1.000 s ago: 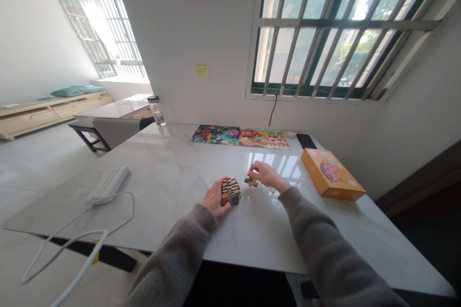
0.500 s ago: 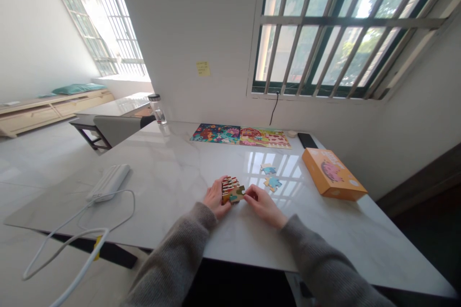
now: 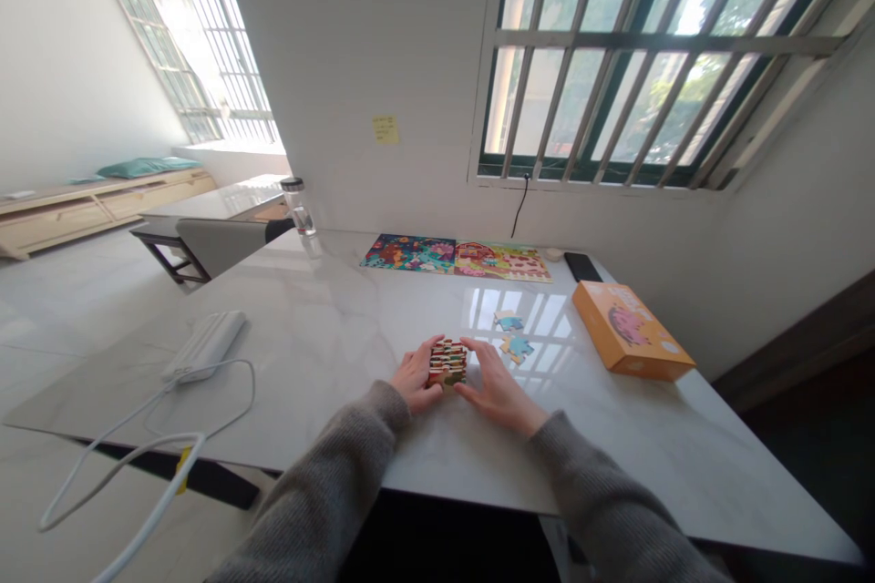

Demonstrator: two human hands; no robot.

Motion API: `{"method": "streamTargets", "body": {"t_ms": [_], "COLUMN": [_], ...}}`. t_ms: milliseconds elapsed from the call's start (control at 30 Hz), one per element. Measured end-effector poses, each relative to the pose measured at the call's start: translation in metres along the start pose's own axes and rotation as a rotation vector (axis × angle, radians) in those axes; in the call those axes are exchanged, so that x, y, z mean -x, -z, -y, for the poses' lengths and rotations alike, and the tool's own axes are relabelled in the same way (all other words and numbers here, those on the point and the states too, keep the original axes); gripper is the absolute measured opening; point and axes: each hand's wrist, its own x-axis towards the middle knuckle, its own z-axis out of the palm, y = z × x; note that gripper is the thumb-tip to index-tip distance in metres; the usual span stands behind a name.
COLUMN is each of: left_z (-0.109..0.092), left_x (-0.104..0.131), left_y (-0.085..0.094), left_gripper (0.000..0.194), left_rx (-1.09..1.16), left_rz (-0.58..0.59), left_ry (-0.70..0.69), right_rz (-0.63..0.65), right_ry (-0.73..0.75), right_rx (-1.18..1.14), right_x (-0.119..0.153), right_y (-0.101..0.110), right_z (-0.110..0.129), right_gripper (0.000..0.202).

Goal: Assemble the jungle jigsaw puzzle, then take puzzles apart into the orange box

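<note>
A stack of jigsaw puzzle pieces (image 3: pixel 447 362) is held just above or on the table, its layered edges facing up. My left hand (image 3: pixel 415 377) wraps round its left side, thumb at the front. On the opposite side my right hand (image 3: pixel 495 387) grips the stack between thumb and fingers. The front piece looks brownish green. Two loose light-blue puzzle pieces, an upper piece (image 3: pixel 509 321) and a lower piece (image 3: pixel 518 347), lie flat on the table beyond my right hand.
Two picture sheets, a dark one (image 3: pixel 410 253) and a farm scene (image 3: pixel 502 260), lie by the wall. An orange box (image 3: pixel 633 330) and a black phone (image 3: pixel 582 267) are at right. A white power strip (image 3: pixel 206 346) with cable and a glass bottle (image 3: pixel 299 208) are at left.
The green-brown piece that my right fingers pinched at the stack's right side now sits against the stack. My right hand has moved up and in to clasp the stack's right side.
</note>
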Motion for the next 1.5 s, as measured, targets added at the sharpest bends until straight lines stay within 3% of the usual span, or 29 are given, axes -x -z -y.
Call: {"method": "streamTargets", "body": {"t_ms": [167, 333, 433, 500, 567, 700, 900, 1033, 1133, 1233, 1333, 1500], "left_z": [-0.005, -0.005, -0.001, 0.003, 0.007, 0.012, 0.013, 0.013, 0.014, 0.014, 0.016, 0.021], "left_x": [-0.002, -0.004, -0.005, -0.004, -0.004, -0.012, -0.03, -0.031, -0.029, -0.029, -0.029, -0.03], "left_y": [-0.006, -0.007, -0.006, -0.007, -0.008, -0.01, -0.012, -0.012, -0.011, -0.012, -0.013, -0.014], "left_gripper": [0.085, 0.085, 0.088, 0.089, 0.089, 0.087, 0.083, 0.084, 0.083, 0.083, 0.083, 0.082], "left_rx": [-0.06, -0.073, -0.033, -0.002, 0.03, 0.126, 0.327, 0.38, 0.369, 0.339, 0.345, 0.44], "left_rz": [-0.034, -0.016, -0.017, -0.029, -0.048, -0.083, -0.054, -0.038, -0.069, -0.117, -0.131, -0.093], "left_ry": [-0.012, -0.007, -0.008, -0.01, -0.012, -0.035, -0.082, -0.086, -0.076, -0.053, -0.044, -0.073], "right_rz": [0.115, 0.083, -0.123, -0.188, -0.154, -0.01, -0.028, -0.042, -0.123, -0.164, -0.142, -0.115], "right_ry": [0.031, 0.006, -0.2, -0.379, -0.511, -0.569, -0.529, -0.452, -0.398, -0.371, -0.383, -0.406], "right_rx": [-0.08, 0.034, 0.282, 0.464, 0.585, 0.605, 0.358, 0.005, -0.175, -0.452, -0.74, -0.824], "right_x": [0.005, 0.002, -0.001, 0.0, 0.005, 0.013, 0.009, 0.009, 0.007, 0.004, 0.002, -0.001], "right_y": [-0.007, 0.002, 0.027, 0.045, 0.056, 0.059, 0.05, 0.045, 0.045, 0.047, 0.046, 0.025], "right_z": [0.001, -0.006, -0.027, -0.045, -0.061, -0.077, -0.078, -0.077, -0.072, -0.062, -0.046, -0.028], "right_gripper": [0.079, 0.075, 0.052, 0.042, 0.046, 0.049, 0.049, 0.047, 0.036, 0.027, 0.032, 0.036]}}
